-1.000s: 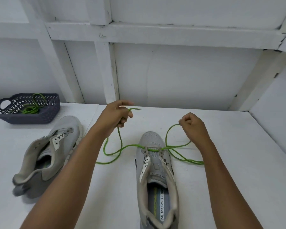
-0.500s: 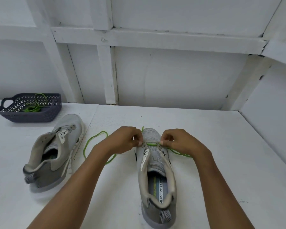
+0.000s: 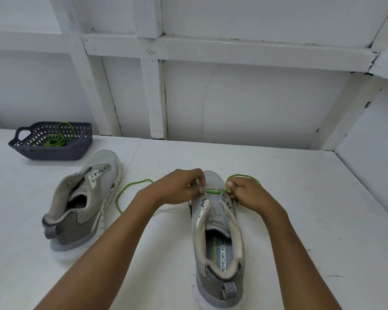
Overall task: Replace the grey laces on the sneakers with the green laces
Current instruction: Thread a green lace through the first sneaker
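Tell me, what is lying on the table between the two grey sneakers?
Head view: a loose loop of green lace lies between the left sneaker and the right sneaker, and the person's left forearm reaches across above that gap.

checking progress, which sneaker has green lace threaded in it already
The right-hand sneaker: a green lace crosses its front eyelets. The other sneaker, nearer the basket, has bare eyelets.

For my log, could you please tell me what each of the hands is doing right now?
Left hand: pinching the green lace.
Right hand: pinching the green lace too.
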Available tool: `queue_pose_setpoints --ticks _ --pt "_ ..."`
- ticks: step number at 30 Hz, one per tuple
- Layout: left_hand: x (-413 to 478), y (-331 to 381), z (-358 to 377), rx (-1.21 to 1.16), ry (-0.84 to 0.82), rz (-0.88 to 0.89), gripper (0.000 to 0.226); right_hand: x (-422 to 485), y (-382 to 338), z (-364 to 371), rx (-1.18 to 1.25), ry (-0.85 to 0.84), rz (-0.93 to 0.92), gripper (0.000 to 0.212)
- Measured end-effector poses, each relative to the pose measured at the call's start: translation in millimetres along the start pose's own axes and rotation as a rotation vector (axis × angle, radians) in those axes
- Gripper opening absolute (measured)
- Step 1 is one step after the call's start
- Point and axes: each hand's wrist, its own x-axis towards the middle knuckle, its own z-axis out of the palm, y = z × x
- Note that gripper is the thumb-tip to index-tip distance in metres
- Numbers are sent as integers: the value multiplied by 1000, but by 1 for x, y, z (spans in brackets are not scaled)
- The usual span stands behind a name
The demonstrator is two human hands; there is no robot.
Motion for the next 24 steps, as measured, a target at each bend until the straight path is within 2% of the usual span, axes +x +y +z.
queue_pose_setpoints --ticks 5,10,12,15,18,21,24 --pt "0 -5 0 15 51 50 4 0 6 -8 270 -51 61 31" --pt "3 -2 5 89 38 16 19 0 13 -12 231 -119 -7 18" --pt "2 -4 5 2 25 -32 26 0 12 -14 204 -149 -34 16" --pt "2 -12 4 -274 39 -146 33 2 10 -15 133 -162 -74 12" --pt "3 -15 5 -342 34 -192 37 4 12 -16 81 -160 -96 9" --pt "0 -13 5 -213 59 -138 30 5 13 -18 104 -156 -92 8" --pt "-2 -12 4 -174 76 -36 6 5 11 -19 110 -148 -103 9"
